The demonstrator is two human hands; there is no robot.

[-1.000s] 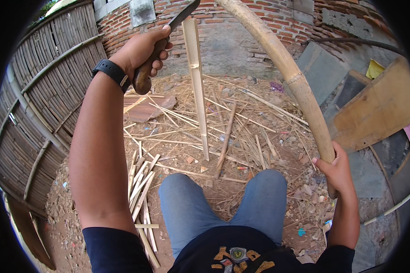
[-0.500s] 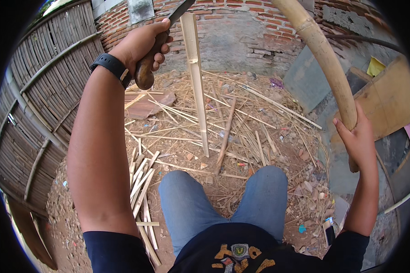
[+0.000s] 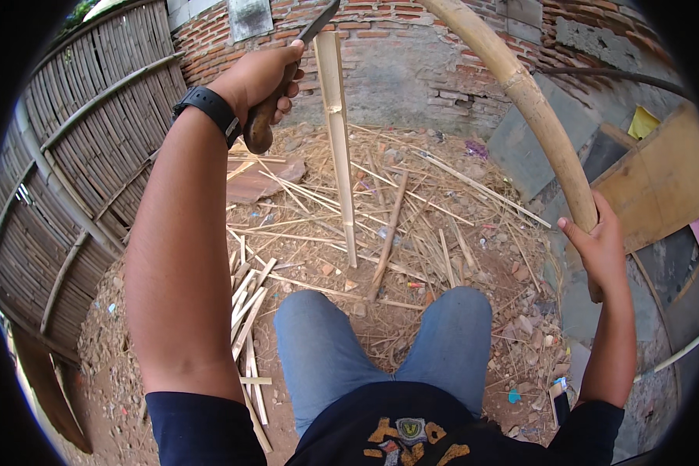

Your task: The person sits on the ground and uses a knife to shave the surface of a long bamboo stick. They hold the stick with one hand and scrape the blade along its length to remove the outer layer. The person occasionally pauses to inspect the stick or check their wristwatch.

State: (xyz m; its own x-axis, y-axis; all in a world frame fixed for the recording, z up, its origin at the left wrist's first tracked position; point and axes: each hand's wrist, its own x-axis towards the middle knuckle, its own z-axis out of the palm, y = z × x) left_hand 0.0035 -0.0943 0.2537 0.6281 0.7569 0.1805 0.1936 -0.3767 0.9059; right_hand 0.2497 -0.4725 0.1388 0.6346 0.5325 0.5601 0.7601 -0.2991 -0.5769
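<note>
My left hand (image 3: pixel 268 89), with a dark watch on its wrist, is closed around the wooden handle of a large knife (image 3: pixel 319 22). Its dark blade points up and to the right, by the top end of a split bamboo piece (image 3: pixel 335 132). That piece stands upright in front of my knees, its pale hollow side showing and a node partway down. My right hand (image 3: pixel 604 245) grips a thick, curved-looking bamboo pole (image 3: pixel 547 109) near its lower end. The pole slants up and left, and its far end runs out of the top of the view.
Bamboo strips (image 3: pixel 250 311) lie heaped beside my left knee, with more scattered over the littered ground ahead. A woven bamboo fence (image 3: pixel 85 155) borders the left. Behind is a brick wall (image 3: pixel 412 70); boards (image 3: pixel 652 182) lean at the right.
The bamboo pole's upper part has swung left, and my right hand has shifted slightly left and down. My left hand with the knife sits slightly farther right, closer to the split bamboo's top.
</note>
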